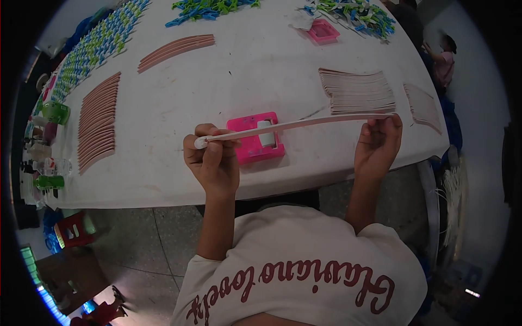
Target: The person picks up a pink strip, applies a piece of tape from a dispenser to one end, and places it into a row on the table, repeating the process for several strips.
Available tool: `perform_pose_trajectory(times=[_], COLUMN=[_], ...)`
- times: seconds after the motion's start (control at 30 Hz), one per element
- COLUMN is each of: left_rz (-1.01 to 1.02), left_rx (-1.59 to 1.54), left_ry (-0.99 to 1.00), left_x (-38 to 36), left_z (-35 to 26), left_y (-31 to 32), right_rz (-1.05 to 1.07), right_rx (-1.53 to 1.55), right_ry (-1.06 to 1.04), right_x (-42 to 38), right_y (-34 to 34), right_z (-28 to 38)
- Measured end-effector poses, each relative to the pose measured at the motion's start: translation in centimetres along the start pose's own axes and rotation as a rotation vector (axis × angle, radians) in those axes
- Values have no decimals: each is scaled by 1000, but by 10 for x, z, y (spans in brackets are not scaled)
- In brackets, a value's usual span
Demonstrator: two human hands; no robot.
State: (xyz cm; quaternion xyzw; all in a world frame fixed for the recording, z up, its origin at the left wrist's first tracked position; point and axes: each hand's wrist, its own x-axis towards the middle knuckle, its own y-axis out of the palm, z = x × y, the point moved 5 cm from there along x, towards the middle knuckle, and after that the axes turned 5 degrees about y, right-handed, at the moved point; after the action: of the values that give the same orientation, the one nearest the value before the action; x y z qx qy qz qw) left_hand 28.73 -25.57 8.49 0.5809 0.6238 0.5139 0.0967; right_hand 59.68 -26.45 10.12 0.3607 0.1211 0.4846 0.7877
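A long pale pink strip [315,123] is stretched between my two hands above the table. My left hand [213,155] pinches its left end, where a small whitish tip pokes out past the fingers. At the other end, my right hand [379,142] grips the strip between thumb and fingers. Beneath the strip's left half sits a bright pink box [251,152] with a white roller-like piece [266,134] in it. A stack of pale strips [359,93] lies just beyond my right hand, and a smaller group of strips [423,107] is to its right.
On the white table [228,89] lie rows of pink strips [99,122], a few more strips [176,50], blue and green clips [209,10], a clip heap [361,19] and a small pink tray [323,32]. Bottles [54,165] line the left edge. Another person [443,62] is at far right.
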Motion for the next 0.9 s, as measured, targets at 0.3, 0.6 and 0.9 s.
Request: perform_pose_trajectory(times=[0.3, 0.6, 0.9], left_rz=[-224, -443, -446], left_rx=[56, 184, 226], left_ry=[45, 62, 143], left_x=[1, 4, 18], left_z=[-6, -14, -48], left_y=[-17, -35, -64], right_rz=[12, 83, 258], right_rx=[14, -8, -115], right_ry=[92, 210, 435], right_x=[-2, -9, -4], right_y=[0, 8, 31], right_z=[-11, -23, -40])
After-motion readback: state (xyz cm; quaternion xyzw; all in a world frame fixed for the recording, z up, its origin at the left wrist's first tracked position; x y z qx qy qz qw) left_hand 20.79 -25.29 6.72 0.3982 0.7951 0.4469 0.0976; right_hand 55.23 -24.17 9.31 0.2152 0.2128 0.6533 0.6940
